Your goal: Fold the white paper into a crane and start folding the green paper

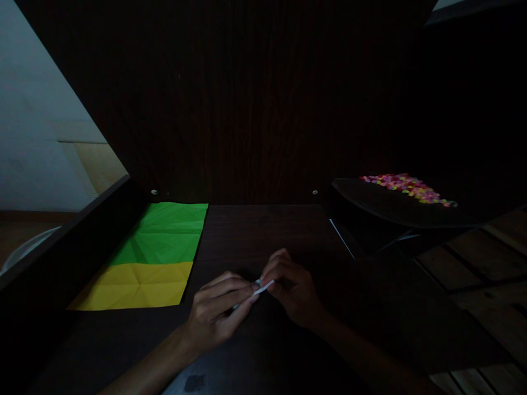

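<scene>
Between my two hands, low over the dark wooden desktop, is a small folded piece of white paper. My left hand pinches it between thumb and fingers from the left side. From the right, my right hand has thumb and fingertips closed on its other end. Much of the paper is covered by the fingers, so its full shape cannot be made out. To the left of my hands lie a creased green paper sheet and a creased yellow paper sheet, which meet edge to edge.
A dark upright panel rises behind the desktop. On the left runs a low side board. At the right, a dark curved shelf bears a heap of small multicoloured pieces. The scene is dim.
</scene>
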Demonstrator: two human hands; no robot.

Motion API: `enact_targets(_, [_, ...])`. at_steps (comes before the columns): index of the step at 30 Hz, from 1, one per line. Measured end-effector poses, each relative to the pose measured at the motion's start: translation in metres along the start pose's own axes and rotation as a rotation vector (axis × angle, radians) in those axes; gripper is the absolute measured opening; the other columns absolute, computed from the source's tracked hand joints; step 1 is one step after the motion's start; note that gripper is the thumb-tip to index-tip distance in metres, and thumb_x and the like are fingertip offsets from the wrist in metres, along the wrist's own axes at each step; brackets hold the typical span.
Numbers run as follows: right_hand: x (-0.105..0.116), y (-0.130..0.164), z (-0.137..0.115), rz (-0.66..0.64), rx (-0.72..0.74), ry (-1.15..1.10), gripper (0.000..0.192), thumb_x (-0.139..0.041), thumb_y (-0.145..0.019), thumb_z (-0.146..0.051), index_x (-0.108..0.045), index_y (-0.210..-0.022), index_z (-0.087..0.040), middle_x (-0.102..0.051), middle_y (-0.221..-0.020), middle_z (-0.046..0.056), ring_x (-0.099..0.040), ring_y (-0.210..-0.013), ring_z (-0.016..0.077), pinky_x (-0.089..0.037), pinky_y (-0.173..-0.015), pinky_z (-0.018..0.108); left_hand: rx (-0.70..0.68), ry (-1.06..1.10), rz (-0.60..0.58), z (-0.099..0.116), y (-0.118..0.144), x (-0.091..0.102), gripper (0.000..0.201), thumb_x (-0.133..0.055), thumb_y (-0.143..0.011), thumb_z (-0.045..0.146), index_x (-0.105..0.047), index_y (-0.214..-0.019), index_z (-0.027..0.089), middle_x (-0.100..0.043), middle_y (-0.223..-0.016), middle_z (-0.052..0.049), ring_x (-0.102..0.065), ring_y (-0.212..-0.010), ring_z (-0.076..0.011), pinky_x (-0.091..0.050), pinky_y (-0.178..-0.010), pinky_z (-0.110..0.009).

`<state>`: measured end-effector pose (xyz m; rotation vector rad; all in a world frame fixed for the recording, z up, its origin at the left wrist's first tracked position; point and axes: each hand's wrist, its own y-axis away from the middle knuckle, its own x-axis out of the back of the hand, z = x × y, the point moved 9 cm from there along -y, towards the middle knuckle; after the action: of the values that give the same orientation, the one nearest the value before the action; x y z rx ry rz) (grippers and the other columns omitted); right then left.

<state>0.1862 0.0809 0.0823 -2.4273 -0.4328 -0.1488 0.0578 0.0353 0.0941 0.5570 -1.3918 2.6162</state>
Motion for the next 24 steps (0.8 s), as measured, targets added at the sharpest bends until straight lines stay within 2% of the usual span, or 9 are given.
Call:
enact_targets(7, [0.000,0.003,0.005,0.005,-0.004,0.104,0.014,-0.062,-0.091,-0.032,-0.075,-0.094,-0.028,-0.064,-0.079,0.003,-0.055,-0.081,0.0193,-0.045,-0.074,0.035,0.101,-0.006,0.026,-0.010,0.000,0.003,0.027,-0.068,-0.081,0.005,-0.071,-0.105,0.016,-0.073,-0.084,-0.008,-0.066,-0.071,-0.0168,-0.055,-0.062,-0.028])
enact_targets(12, [0.003,0.004,0.010,0.045,-0.063,0.126,0.022,-0.069,-0.085,-0.027,-0.071,-0.107,-0.027,-0.067,-0.087,0.003,-0.059,-0.083,0.0196,-0.045,-0.080,0.038,0.228,-0.001,0.057,-0.021,0.001,0.010,0.015,-0.069,-0.082,0.010,-0.075,-0.093,0.017,-0.073,-0.078,-0.004,-0.066,-0.066,-0.0150,-0.052,-0.060,-0.026])
enact_targets(18, [0.008,0.004,0.015,0.104,-0.115,0.123,0.010,-0.072,-0.081,-0.023,-0.070,-0.090,-0.023,-0.068,-0.085,0.003,-0.061,-0.081,0.0196,-0.045,-0.083,0.039,0.467,0.071,0.125,-0.045,0.006,0.020,0.006,-0.071,-0.081,0.018,-0.077,-0.083,0.020,-0.070,-0.069,-0.001,-0.063,-0.059,-0.0134,-0.048,-0.053,-0.022])
enact_targets(22, [0.007,0.004,0.015,0.099,-0.131,0.100,0.002,-0.068,-0.084,-0.023,-0.068,-0.083,-0.022,-0.067,-0.079,0.002,-0.061,-0.077,0.0186,-0.047,-0.075,0.035,0.602,0.160,0.122,-0.058,0.013,0.017,0.004,-0.073,-0.079,0.022,-0.077,-0.079,0.020,-0.069,-0.068,-0.001,-0.061,-0.058,-0.0131,-0.046,-0.050,-0.021])
enact_targets(24, [0.006,0.003,0.014,0.092,-0.137,0.098,0.007,-0.065,-0.086,-0.023,-0.067,-0.079,-0.021,-0.065,-0.076,0.002,-0.060,-0.075,0.0180,-0.046,-0.073,0.034,0.660,0.231,0.120,-0.063,0.017,0.013,0.005,-0.074,-0.078,0.023,-0.076,-0.077,0.019,-0.069,-0.067,-0.001,-0.059,-0.056,-0.0121,-0.044,-0.049,-0.020])
